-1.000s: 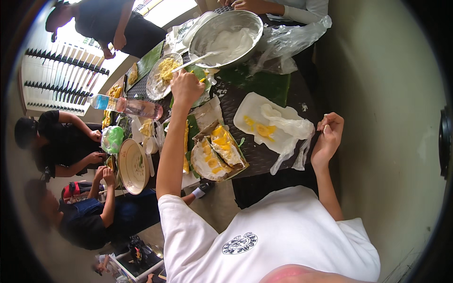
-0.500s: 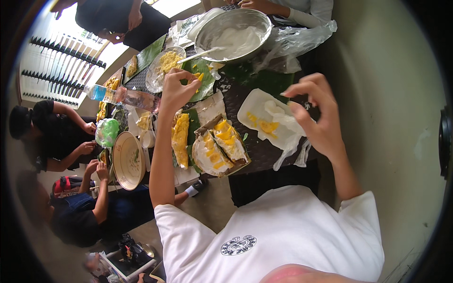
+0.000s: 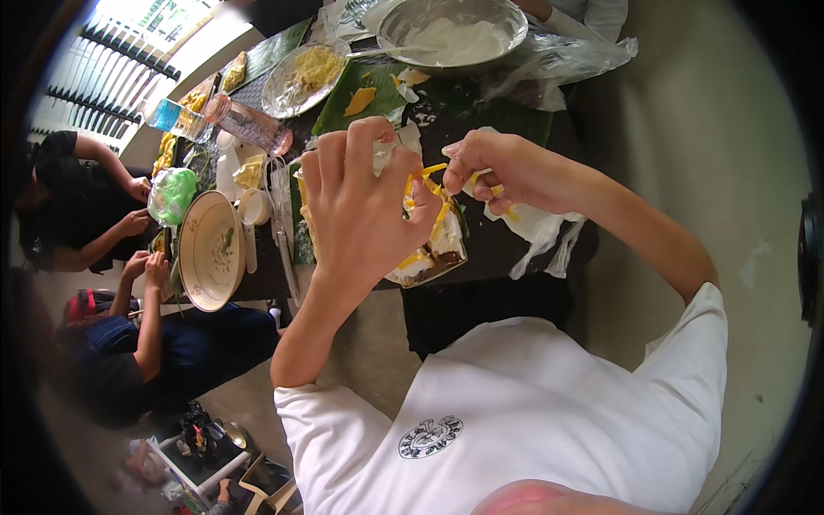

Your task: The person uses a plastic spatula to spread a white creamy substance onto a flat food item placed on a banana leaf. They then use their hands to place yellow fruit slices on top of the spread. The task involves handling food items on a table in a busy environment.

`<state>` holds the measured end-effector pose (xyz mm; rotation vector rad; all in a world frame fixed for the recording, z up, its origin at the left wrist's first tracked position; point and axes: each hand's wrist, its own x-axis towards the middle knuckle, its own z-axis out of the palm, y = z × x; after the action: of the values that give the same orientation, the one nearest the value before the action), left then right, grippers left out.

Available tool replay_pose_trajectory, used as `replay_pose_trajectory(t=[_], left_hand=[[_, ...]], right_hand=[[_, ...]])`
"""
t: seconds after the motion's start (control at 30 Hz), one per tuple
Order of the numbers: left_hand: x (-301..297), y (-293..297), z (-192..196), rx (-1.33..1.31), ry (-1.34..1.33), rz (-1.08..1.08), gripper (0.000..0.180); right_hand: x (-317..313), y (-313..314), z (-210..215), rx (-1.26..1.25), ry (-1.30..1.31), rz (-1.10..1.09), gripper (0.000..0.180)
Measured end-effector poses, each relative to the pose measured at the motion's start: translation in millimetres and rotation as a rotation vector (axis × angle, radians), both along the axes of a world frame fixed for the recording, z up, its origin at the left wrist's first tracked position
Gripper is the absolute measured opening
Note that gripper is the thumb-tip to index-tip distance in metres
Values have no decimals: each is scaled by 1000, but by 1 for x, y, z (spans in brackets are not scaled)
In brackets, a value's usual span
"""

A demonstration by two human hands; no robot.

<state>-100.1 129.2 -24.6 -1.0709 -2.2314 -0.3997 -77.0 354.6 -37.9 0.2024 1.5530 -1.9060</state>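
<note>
My left hand [image 3: 360,215] is raised over the dark table [image 3: 506,257], its fingers curled around a small white piece [image 3: 384,154]; what the piece is I cannot tell. My right hand [image 3: 506,167] is close beside it and pinches thin yellow strips [image 3: 427,172] that reach toward the left hand. Below both hands lies a leaf-lined portion of white and yellow food [image 3: 429,257], partly hidden by my left hand. A white plastic bag [image 3: 541,227] with more yellow strips lies under my right wrist.
A metal bowl [image 3: 455,34] of white batter stands at the far end, beside a banana leaf [image 3: 378,94] and a plate [image 3: 309,69] of yellow crumbs. A water bottle [image 3: 176,116], a jar [image 3: 249,124] and a ceramic plate [image 3: 210,249] sit left. Seated people [image 3: 103,215] work at the left side.
My left hand has pulled back from the far plate toward me. My right hand rose from the table edge, and both now meet above the food with yellow strips between them.
</note>
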Motion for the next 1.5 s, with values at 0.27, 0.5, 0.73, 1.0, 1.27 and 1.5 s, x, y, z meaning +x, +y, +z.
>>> replay_pose_trajectory(t=[0.27, 0.5, 0.73, 1.0, 1.27, 1.5], left_hand=[[7, -6, -14, 50, 11, -44, 22], [15, -11, -16, 48, -3, -53, 24], [27, -29, -8, 101, -60, -58, 28], [27, -52, -30, 216, -219, -55, 32], [51, -45, -58, 230, -439, -107, 38], [53, -54, -53, 258, -465, -23, 41]], right_hand=[[3, -15, 3, 1, -14, -33, 24], [4, -25, 5, 82, 2, 9, 24], [6, -25, 3, 472, 258, 175, 33], [35, -33, -14, 798, 741, 148, 19], [51, -45, -25, 962, 949, 97, 13], [42, -45, -12, 815, 911, 112, 15]])
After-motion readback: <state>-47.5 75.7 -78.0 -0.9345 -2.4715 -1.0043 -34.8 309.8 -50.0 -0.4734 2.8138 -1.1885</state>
